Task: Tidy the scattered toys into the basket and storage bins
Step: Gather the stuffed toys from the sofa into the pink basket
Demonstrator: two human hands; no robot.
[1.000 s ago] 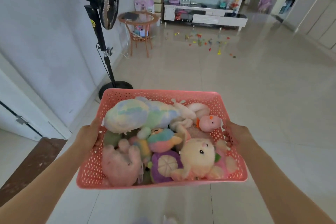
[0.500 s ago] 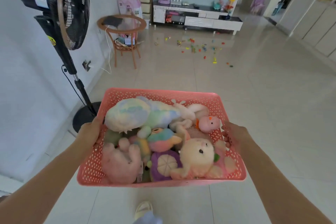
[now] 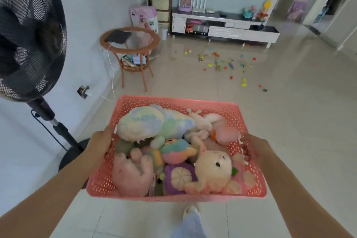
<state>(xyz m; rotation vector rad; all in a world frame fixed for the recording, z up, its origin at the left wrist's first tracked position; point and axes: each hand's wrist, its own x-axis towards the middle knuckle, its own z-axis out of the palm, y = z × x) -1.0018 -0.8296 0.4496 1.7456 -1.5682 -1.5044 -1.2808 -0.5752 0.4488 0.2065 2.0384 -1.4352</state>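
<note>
Left hand (image 3: 100,144) and right hand (image 3: 255,148) grip basket (image 3: 173,101) sides. Keep level, stuffed toys (image 3: 154,123) piled high; steer past fan (image 3: 29,33).

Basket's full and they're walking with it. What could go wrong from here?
1. The plush toys are heaped up to the rim of the pink basket; a tilt could spill the top ones.
2. The left hand and right hand grip only the side walls, so the flexible plastic may sag or slip.
3. The small scattered toys lie on the floor ahead, and the basket hides the feet: likely trip hazard.
</note>
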